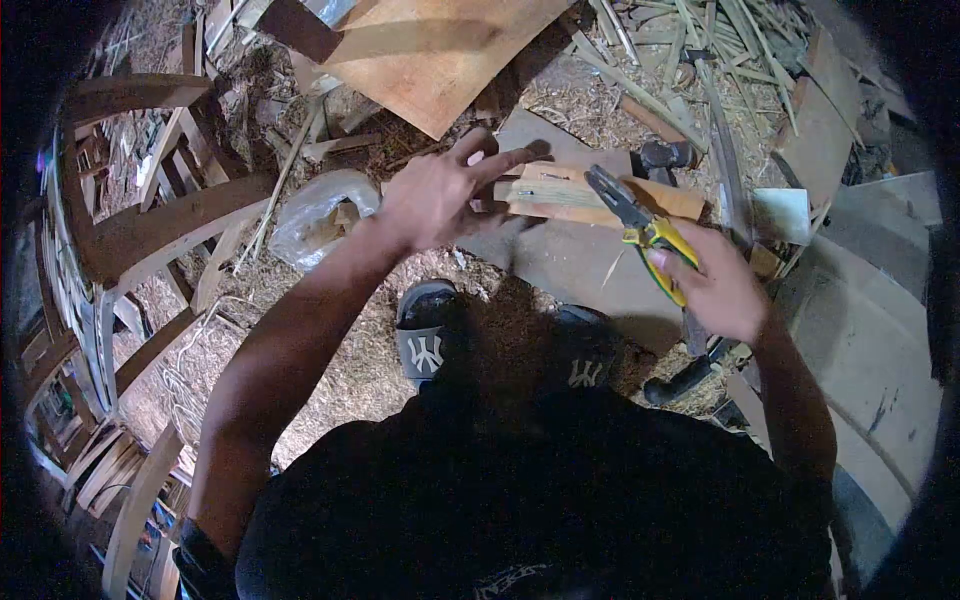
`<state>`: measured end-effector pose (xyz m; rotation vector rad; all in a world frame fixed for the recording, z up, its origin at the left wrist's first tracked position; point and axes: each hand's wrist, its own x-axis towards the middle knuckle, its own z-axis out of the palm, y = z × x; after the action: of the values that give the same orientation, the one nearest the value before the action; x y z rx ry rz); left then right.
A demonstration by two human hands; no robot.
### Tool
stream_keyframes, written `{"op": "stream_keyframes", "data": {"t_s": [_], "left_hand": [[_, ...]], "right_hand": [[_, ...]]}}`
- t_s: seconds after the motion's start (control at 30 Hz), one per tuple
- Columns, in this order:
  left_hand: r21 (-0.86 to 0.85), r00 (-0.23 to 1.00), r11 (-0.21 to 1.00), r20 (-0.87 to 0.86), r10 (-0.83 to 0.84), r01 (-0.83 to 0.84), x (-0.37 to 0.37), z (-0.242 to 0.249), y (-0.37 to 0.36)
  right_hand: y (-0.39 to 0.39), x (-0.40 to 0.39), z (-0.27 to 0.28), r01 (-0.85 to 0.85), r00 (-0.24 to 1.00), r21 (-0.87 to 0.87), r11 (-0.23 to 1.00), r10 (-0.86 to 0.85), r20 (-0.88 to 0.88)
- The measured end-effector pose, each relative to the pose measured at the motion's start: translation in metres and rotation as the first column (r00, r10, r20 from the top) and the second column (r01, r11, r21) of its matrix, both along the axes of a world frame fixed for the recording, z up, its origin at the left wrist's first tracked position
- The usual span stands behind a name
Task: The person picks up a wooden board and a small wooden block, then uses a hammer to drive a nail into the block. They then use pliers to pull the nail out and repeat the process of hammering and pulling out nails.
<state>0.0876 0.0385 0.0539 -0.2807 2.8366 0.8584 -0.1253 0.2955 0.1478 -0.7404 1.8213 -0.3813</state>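
Observation:
My right hand (715, 285) grips a pair of pliers (618, 197) by the yellow and green handles, the metal jaws pointing up and left over a narrow wooden board (575, 200). Thin dark nails or pins show on the board's upper face. At its left end is my left hand (435, 200), fingers stretched and apart, with the index finger reaching along the wood's far side. Beneath the board lies a flat grey panel (570, 265). Beyond the board's right part is a dark hammer head (668, 155).
Curved wooden frames (170, 225) stand at the left, near a clear plastic bag (320, 215). A plywood sheet (440, 65) lies ahead. Wood strips (690, 50) pile up at the far right. A black-handled tool (680, 383) rests by my feet, on shavings-covered ground.

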Motion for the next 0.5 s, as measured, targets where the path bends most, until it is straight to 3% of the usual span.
{"op": "stream_keyframes", "data": {"t_s": [0.07,0.1,0.17,0.3,0.37,0.5], "left_hand": [[0.003,0.995,0.996,0.032,-0.091,0.091,0.001,-0.003,-0.006],[0.001,0.995,0.996,0.028,-0.094,0.094,0.003,-0.003,-0.007],[-0.024,0.995,0.995,0.026,-0.099,0.100,0.004,-0.004,-0.007],[0.016,0.995,0.994,-0.012,-0.104,0.104,0.005,-0.011,-0.010],[0.018,0.995,0.996,0.054,-0.083,0.082,0.004,-0.008,-0.008],[0.048,0.996,0.995,0.001,-0.093,0.093,0.005,-0.012,-0.012]], "right_hand": [[0.008,-0.003,-0.002,-0.165,0.962,-0.094,0.982,0.139,-0.236],[0.005,-0.002,0.002,-0.162,0.962,-0.095,0.982,0.136,-0.239],[-0.007,-0.002,0.014,-0.321,0.911,-0.095,0.942,0.280,-0.302],[-0.017,-0.001,-0.002,-0.414,0.860,-0.202,0.888,0.308,-0.407],[-0.026,-0.003,-0.002,-0.454,0.828,-0.073,0.888,0.390,-0.403],[-0.039,-0.010,0.000,-0.529,0.733,-0.011,0.849,0.450,-0.511]]}}
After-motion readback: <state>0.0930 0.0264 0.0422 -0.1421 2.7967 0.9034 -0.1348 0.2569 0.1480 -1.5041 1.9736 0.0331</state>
